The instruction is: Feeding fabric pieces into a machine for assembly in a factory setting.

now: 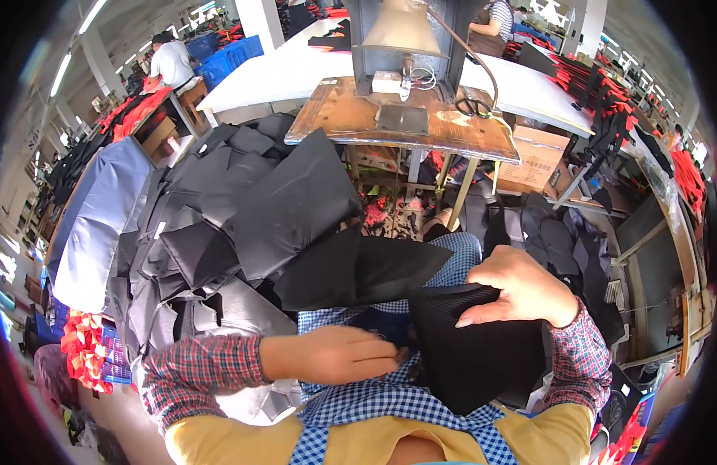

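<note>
My right hand (519, 288) pinches the upper edge of a black mesh fabric piece (482, 349), thumb in front and fingers behind. The piece hangs over my lap, across a blue checked apron (358, 411). Left of it is my left hand (335, 355), fingers curled together and slightly blurred. Its fingertips are close to the mesh piece's left edge; whatever they may hold is hidden. Beyond both hands, a flat black fabric piece (374, 271) stretches from the pile of black cut pieces (211, 209) at my left toward my right hand.
Ahead stands a worn wooden table (319, 116) with a grey machine housing (366, 46) and black scissors (473, 106) on it. More black pieces (536, 225) lie at the right, near a cardboard box (538, 151). Other people (172, 63) work farther off.
</note>
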Tool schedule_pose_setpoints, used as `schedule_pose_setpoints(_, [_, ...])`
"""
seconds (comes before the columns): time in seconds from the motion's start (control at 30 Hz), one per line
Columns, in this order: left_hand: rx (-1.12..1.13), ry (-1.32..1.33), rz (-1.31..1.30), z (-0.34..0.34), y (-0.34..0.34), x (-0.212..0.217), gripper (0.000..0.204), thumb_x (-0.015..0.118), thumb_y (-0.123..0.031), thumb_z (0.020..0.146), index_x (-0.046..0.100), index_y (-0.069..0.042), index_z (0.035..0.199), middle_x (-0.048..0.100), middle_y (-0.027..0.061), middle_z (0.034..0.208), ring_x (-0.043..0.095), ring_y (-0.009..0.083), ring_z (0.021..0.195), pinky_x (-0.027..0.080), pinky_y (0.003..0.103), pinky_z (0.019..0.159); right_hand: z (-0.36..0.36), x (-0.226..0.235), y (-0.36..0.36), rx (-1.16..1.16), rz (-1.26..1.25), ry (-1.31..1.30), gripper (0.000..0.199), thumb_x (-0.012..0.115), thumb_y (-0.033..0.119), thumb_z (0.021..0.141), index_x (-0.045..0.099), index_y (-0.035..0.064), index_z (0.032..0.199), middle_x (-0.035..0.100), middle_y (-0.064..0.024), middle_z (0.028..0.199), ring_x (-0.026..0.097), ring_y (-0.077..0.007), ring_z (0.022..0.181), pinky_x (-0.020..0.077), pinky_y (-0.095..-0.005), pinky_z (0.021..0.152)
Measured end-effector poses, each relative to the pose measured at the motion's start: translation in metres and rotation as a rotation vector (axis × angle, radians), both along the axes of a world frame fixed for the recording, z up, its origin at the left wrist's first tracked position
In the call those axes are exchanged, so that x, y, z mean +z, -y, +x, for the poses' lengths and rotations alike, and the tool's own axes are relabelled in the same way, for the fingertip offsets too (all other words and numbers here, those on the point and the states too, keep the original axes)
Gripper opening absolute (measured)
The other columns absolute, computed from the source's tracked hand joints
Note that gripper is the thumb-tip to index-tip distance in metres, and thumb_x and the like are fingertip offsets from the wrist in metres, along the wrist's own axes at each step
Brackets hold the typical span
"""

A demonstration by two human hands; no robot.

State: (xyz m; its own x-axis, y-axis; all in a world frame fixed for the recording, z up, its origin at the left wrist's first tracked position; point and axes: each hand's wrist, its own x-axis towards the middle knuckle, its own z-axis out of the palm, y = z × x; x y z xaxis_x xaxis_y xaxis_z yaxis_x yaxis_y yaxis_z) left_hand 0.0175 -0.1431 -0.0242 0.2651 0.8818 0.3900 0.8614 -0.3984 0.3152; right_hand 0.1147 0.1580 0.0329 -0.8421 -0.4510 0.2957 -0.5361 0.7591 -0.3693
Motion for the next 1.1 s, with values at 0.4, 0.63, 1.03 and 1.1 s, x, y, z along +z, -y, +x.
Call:
schedule_pose_setpoints(0.4, [0.312,-0.177,-0.434,0.010,0.046,-0.203,0.031,0.053,-0.021,0.085,0.065,-0.009,0.111,0.059,0.0083,0.124,0.045,0.0295,0.128,0.033,0.053,0.107,0.008,0.009,0.007,-0.022,0.040,0.032,0.048,0.079,0.043,0.074,0.051,0.0043,0.065,0.045,-0.0143,0.054,0.052,-0.0366,0.054,0.0377,-0.0429,0.050])
schedule_pose_setpoints(0.63, [0.187,-0.308,-0.655,0.013,0.004,-0.206,0.029,0.050,-0.022,0.088,0.066,-0.015,0.112,0.055,0.0069,0.128,0.041,0.0307,0.129,0.023,0.059,0.112,0.021,-0.001,0.003,-0.089,0.022,0.050,0.051,0.078,0.044,0.075,0.050,0.0033,0.065,0.045,-0.0147,0.055,0.052,-0.0369,0.055,0.0371,-0.0432,0.050])
schedule_pose_setpoints(1.03, [0.241,-0.157,-0.676,-0.013,0.031,-0.188,0.023,0.054,-0.019,0.084,0.067,-0.005,0.098,0.064,0.0106,0.103,0.059,0.0298,0.095,0.046,0.045,0.086,0.012,0.000,0.001,-0.197,0.053,0.114,0.056,0.083,0.039,0.071,0.040,0.0038,0.061,0.039,-0.0143,0.055,0.044,-0.0352,0.052,0.0330,-0.0412,0.049])
schedule_pose_setpoints(1.1, [0.203,-0.059,-0.742,-0.017,0.030,-0.150,0.019,0.056,-0.018,0.083,0.066,-0.004,0.092,0.065,0.0120,0.088,0.063,0.0311,0.076,0.051,0.041,0.067,0.007,-0.007,0.001,-0.128,0.065,0.081,0.054,0.084,0.038,0.069,0.043,0.0034,0.063,0.041,-0.0140,0.057,0.045,-0.0347,0.054,0.0339,-0.0408,0.049])
